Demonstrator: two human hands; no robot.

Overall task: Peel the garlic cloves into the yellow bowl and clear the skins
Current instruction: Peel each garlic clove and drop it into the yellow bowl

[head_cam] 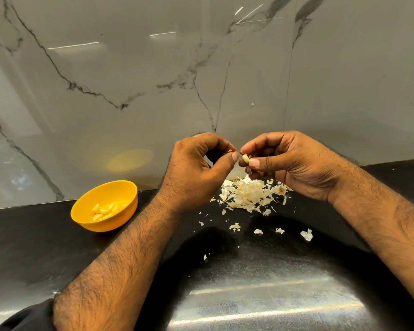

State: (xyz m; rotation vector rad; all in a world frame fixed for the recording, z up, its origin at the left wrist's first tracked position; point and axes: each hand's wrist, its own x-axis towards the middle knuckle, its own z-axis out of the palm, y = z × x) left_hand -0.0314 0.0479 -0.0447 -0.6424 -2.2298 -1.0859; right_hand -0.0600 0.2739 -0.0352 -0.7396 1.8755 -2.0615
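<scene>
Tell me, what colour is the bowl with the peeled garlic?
Yellow bowl, seen best in the head view, the only one.

Black speckled counter (261, 271), glossy, bright light streaks reflected near the bottom edge. Behind it a grey marble-look backsplash (129, 68) with dark veins, also glossy, showing light-strip reflections. Vertical panel seam (287, 87) right of centre. Dark sleeve (26, 316) at bottom left.

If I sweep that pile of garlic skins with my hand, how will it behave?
The pile of garlic skins looks thin and papery, so likely very light and prone to scatter; stray flakes already lie apart on the black counter. Some may cling to fingers.
</scene>
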